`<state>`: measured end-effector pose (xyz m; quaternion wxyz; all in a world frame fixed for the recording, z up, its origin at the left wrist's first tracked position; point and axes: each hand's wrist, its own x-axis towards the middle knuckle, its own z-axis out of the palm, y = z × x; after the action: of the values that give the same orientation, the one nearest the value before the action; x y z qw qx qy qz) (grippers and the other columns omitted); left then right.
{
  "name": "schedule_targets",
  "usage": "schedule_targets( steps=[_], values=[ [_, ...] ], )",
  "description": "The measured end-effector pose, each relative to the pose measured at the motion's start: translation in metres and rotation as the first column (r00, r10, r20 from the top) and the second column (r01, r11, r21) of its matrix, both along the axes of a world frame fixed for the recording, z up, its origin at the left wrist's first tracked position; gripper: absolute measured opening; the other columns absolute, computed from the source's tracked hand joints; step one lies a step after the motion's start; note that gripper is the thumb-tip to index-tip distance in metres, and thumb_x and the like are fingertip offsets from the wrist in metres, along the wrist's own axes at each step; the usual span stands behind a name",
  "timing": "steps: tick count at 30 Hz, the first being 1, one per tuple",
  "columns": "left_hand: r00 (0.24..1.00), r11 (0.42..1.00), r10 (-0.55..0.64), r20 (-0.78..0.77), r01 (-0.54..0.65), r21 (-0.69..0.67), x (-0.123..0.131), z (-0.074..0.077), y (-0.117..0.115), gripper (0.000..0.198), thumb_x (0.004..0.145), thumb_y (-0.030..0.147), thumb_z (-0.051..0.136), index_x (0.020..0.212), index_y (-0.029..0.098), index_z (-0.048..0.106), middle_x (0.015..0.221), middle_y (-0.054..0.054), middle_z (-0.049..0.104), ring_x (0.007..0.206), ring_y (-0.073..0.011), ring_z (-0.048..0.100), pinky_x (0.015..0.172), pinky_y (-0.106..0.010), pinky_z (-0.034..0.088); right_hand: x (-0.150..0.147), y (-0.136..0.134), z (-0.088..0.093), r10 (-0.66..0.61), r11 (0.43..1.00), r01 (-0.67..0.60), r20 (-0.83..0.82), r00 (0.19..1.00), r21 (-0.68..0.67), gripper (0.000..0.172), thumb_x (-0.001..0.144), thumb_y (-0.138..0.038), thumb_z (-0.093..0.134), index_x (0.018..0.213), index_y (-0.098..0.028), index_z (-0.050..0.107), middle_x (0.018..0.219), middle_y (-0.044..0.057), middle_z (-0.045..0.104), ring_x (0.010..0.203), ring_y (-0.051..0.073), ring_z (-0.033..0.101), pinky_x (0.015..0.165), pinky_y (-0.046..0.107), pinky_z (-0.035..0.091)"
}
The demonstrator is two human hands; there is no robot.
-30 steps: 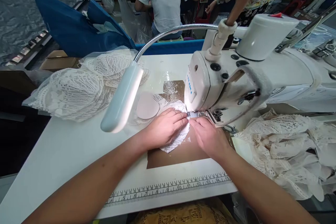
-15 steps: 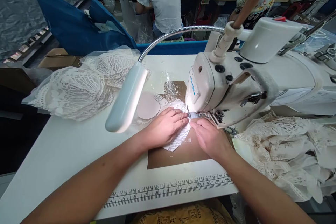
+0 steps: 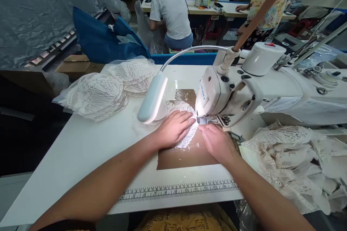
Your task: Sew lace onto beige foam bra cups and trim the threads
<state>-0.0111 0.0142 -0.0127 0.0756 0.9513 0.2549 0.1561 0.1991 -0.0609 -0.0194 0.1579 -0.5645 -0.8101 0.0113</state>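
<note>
A white lace piece (image 3: 187, 141), curved at its edge, lies under the needle area of a white sewing machine (image 3: 213, 90). My left hand (image 3: 176, 127) rests flat on the lace, fingers stretched toward the presser foot (image 3: 200, 120). My right hand (image 3: 217, 140) is closed at the lace's right edge, thumb and forefinger pinched together close to the foot; the other fingers are curled under. The needle itself is too small to make out. Left of the lace, a pale round pad (image 3: 162, 111) is partly hidden behind the lamp head (image 3: 152, 97).
Stacked lace cups (image 3: 94, 94) lie at the left of the white table (image 3: 81, 151). More lace pieces (image 3: 298, 162) are heaped at the right. Brown tape (image 3: 187, 158) covers the sewing area, and a printed ruler (image 3: 179, 190) runs along the front edge. Two people sit or stand beyond.
The head view has tilted up and shifted, showing more of the background. The lace has slid slightly toward the needle under my left hand. Both hands keep nearly the same pose.
</note>
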Motion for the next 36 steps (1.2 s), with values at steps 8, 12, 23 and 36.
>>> schedule_targets(
  steps=[8, 12, 23, 36],
  values=[
    [0.989, 0.989, 0.135, -0.063, -0.131, 0.072, -0.003, 0.004, -0.011, 0.035, 0.095, 0.027, 0.041, 0.124, 0.014, 0.056, 0.133, -0.015, 0.054, 0.122, -0.0318, 0.047, 0.099, -0.047, 0.039, 0.009, -0.002, 0.008, -0.095, 0.995, 0.093, 0.055, 0.994, 0.043, 0.033, 0.095, -0.020, 0.042, 0.114, -0.020, 0.068, 0.091, 0.007, 0.072, 0.075, 0.018, 0.063, 0.068, 0.028, 0.044],
    [0.962, 0.973, 0.230, -0.146, -0.224, 0.054, -0.006, 0.016, -0.026, 0.031, 0.094, 0.026, 0.044, 0.120, 0.014, 0.057, 0.128, -0.016, 0.057, 0.117, -0.0313, 0.050, 0.094, -0.047, 0.041, 0.023, -0.008, 0.024, -0.238, 0.970, 0.242, 0.226, 0.945, 0.009, 0.027, 0.092, -0.023, 0.050, 0.111, -0.019, 0.069, 0.095, 0.009, 0.070, 0.079, 0.021, 0.063, 0.064, 0.028, 0.042],
    [0.948, 0.953, 0.259, -0.184, -0.282, -0.108, -0.020, 0.044, -0.076, 0.023, 0.091, 0.032, 0.052, 0.109, 0.017, 0.056, 0.114, -0.011, 0.059, 0.102, -0.0269, 0.055, 0.079, -0.037, 0.047, 0.043, -0.017, 0.031, -0.162, 0.964, 0.241, 0.476, 0.864, -0.109, 0.035, 0.085, -0.006, 0.050, 0.117, -0.010, 0.062, 0.101, 0.015, 0.065, 0.090, 0.027, 0.061, 0.068, 0.033, 0.044],
    [0.989, 0.997, 0.066, -0.132, -0.072, -0.041, 0.003, 0.020, -0.043, 0.033, 0.089, 0.026, 0.055, 0.118, 0.011, 0.060, 0.128, -0.016, 0.058, 0.115, -0.0298, 0.054, 0.096, -0.044, 0.045, 0.045, -0.004, 0.040, -0.125, 0.940, 0.255, 0.466, 0.876, -0.227, 0.035, 0.084, -0.003, 0.048, 0.115, -0.012, 0.060, 0.099, 0.014, 0.061, 0.079, 0.022, 0.063, 0.061, 0.028, 0.040]
  ],
)
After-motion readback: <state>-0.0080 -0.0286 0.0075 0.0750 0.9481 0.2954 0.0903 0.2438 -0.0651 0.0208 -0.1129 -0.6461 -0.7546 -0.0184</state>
